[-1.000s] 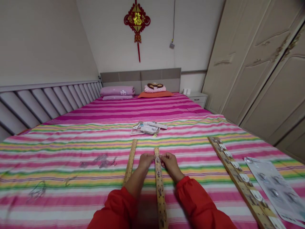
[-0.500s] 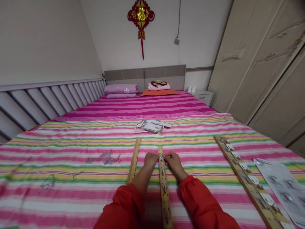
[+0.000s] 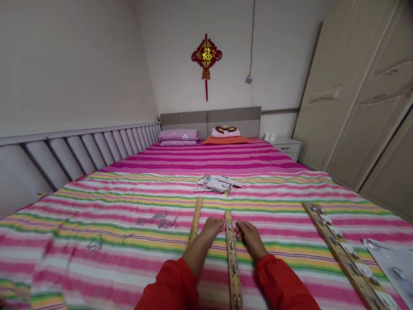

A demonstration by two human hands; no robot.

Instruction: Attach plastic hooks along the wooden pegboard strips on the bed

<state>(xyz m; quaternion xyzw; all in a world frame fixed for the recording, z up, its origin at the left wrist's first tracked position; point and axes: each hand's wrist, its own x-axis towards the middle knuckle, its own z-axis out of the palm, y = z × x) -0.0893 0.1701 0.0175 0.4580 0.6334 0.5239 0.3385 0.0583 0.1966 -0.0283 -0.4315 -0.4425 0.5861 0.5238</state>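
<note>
A narrow wooden strip with rows of holes lies lengthwise on the striped sheet before me. Several small shiny metal fittings sit along it. Just left of its far end is my left hand, fingers bent together, their tips close to the strip's edge. My right hand hovers a little to the right of the same end, apart from the wood, with curled fingers. Whatever either hand may pinch is too small to make out. A second holed wooden strip lies to the left, partly behind my left forearm.
A wider board with white and metal pieces lies at the right, beside a clear plastic pack. Flat packets lie ahead. Small clear plastic bits and thin wire-like pieces are on the left. A railing borders the bed.
My right hand has drawn away from the fitting at the strip's far end. My left hand has also eased slightly off it. The whole view has tilted up and turned left.
</note>
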